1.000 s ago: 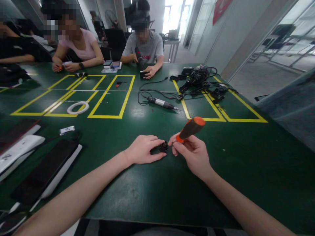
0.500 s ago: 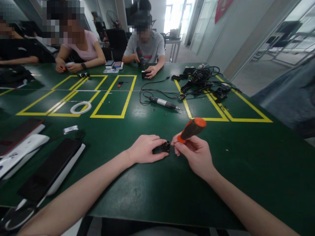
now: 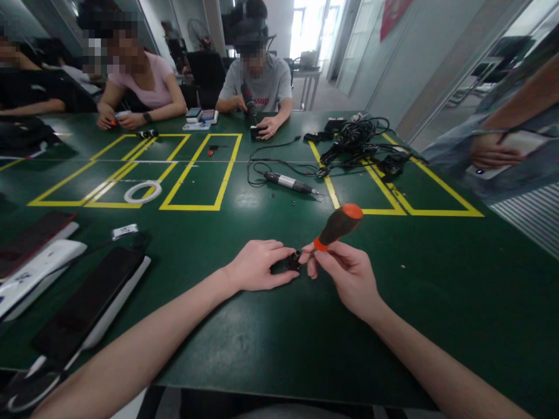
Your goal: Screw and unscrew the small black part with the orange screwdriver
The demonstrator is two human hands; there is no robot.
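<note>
My left hand (image 3: 262, 265) rests on the green table, its thumb and fingers closed around a small black cylindrical part (image 3: 294, 261) with a metallic-looking top. Just to the right, my right hand (image 3: 347, 273) grips a screwdriver (image 3: 338, 227) with a black and orange handle. The handle tilts up and to the right, its orange end on top. Its shaft runs down between my right fingers toward the black part; the tip is hidden, so I cannot tell whether it touches.
Ahead lies a corded pen-like electric tool (image 3: 290, 183); a tangle of black cables (image 3: 356, 142) is behind it. A white ring (image 3: 142, 192) sits front left. Phones on white blocks (image 3: 91, 302) line the left side. Across the table, a co-worker (image 3: 257, 87) holds a power driver.
The screwdriver handle has shifted slightly left and up in my right hand. My left hand stays put. A person's arm holding a white phone has appeared at the right edge.
</note>
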